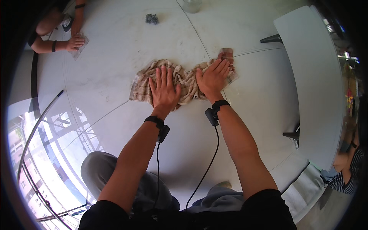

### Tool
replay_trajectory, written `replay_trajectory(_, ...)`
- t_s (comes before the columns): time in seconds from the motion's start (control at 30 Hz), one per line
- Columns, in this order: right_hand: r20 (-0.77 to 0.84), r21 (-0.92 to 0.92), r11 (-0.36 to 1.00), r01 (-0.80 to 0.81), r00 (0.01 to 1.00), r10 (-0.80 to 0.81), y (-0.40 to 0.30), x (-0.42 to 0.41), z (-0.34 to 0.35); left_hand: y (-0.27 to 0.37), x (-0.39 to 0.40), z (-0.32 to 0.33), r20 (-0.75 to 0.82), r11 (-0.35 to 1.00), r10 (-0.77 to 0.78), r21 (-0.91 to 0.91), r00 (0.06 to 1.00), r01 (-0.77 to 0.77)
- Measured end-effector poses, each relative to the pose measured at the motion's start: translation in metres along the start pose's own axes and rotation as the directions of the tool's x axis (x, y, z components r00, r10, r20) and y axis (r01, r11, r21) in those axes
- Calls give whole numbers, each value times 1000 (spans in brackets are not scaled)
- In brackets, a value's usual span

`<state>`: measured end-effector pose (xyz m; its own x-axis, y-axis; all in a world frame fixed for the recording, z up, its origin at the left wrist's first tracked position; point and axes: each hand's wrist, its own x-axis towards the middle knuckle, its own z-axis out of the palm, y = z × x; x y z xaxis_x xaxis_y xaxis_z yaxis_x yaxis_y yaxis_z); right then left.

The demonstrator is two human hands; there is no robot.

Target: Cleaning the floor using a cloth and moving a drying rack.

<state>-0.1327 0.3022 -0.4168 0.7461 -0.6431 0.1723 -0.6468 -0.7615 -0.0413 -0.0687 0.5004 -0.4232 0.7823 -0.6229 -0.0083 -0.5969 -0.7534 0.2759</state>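
Note:
A crumpled checked towel (185, 80), beige and brown with a reddish end, lies spread on the pale tiled floor (115, 57). My left hand (165, 92) rests palm down on its left part with the fingers spread. On the right part lies my right hand (212, 79), also flat, the fingers close together and the thumb apart. Neither hand visibly grips the fabric; what is under the palms is hidden. Each wrist wears a black strap with a small cabled box.
A steel-wool pad (151, 19) and a clear glass jar (192, 5) stand beyond the towel. At the upper left another person's hand (76, 42) presses a cloth (79, 50) to the floor. A white table (313, 86) is on the right; a curved rod (40, 120) rises at the left.

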Motion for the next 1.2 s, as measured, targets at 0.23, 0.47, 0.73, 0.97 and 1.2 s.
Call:
replay_trajectory(0.23, 104, -102, 993, 66, 993, -55, -27, -2, 19, -14, 14, 1, 79, 988, 45, -150, 996, -33)
replay_trajectory(0.47, 151, -126, 986, 108, 985, -88, -23, -3, 42, -17, 18, 16, 105, 980, 61, -192, 993, -40)
replay_trajectory(0.73, 195, -167, 983, 82, 980, -48, -44, -5, 47, -28, 13, 24, 30, 986, 56, -159, 998, -51)
replay_trajectory(0.97, 131, -166, 977, 130, 985, -109, -40, -12, 43, -18, -2, 18, 42, 997, 21, -73, 999, -18)
replay_trajectory(1.2, 202, -104, 991, 79, 978, -56, -38, -6, 49, -7, -28, 19, -30, 1000, -22, -21, 999, 22)
